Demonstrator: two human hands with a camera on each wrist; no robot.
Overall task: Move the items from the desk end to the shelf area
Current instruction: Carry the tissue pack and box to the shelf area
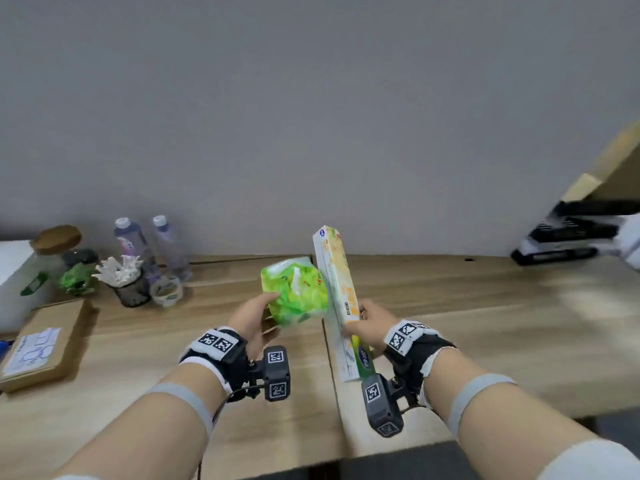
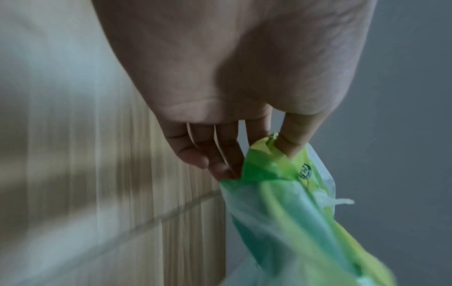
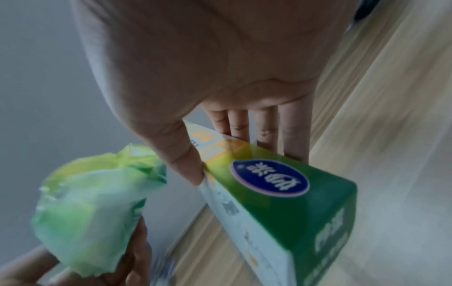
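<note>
My left hand (image 1: 258,320) grips a crumpled green and white plastic tissue pack (image 1: 294,294) above the wooden desk (image 1: 485,323). The left wrist view shows thumb and fingers (image 2: 220,154) pinching the pack (image 2: 293,212) at its end. My right hand (image 1: 367,323) holds a long white, yellow and green box (image 1: 337,292) upright and tilted, just right of the pack. In the right wrist view the thumb and fingers (image 3: 291,131) clamp the box (image 3: 269,189) across its narrow sides, with the green pack (image 3: 93,203) to the left.
At the back left of the desk stand two clear bottles (image 1: 138,247), a cup of white sticks (image 1: 126,282), a tape roll (image 1: 167,289), a lidded jar (image 1: 52,254) and a cardboard parcel (image 1: 41,344). A black and white device (image 1: 568,237) sits far right under a wooden shelf board (image 1: 609,168).
</note>
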